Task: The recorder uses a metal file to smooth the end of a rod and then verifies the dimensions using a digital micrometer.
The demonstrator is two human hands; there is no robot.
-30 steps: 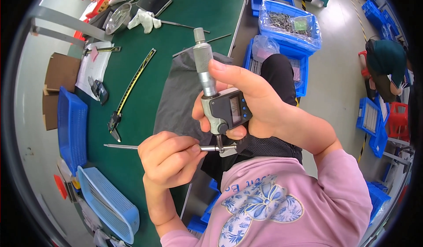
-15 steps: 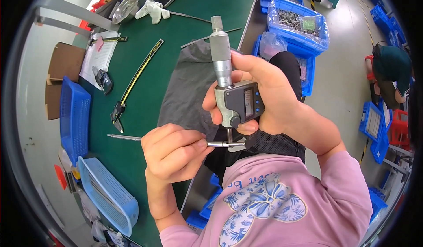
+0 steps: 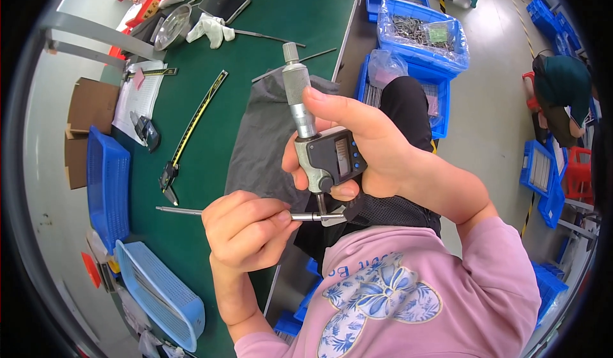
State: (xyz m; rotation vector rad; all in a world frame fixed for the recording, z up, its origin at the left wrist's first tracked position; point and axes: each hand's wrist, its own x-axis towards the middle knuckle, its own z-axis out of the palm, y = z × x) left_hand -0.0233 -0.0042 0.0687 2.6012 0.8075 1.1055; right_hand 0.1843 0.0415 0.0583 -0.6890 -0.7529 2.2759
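My right hand [image 3: 357,141] grips a digital micrometer [image 3: 326,160], with the thumb on its ridged thimble and the fingers behind the frame. The thimble points up and away from me. In my left hand [image 3: 246,230] is a thin metal rod [image 3: 181,211], pinched between thumb and curled fingers. One long end sticks out to the left. The rod's other end reaches into the micrometer's jaw, close under the spindle; whether the spindle touches it I cannot tell. Below my hands lie my lap and dark trousers.
On the green table [image 3: 191,179] lie a digital caliper [image 3: 191,131], a dark grey cloth [image 3: 255,147], white gloves [image 3: 211,30] and a tablet [image 3: 223,5]. Blue baskets [image 3: 163,291] line the left side. Blue bins [image 3: 424,42] of metal parts stand at the right. A person sits far right.
The micrometer has moved slightly left and tilted a little. My left hand and the rod have dropped slightly toward me, and the rod stays within the micrometer's jaw.
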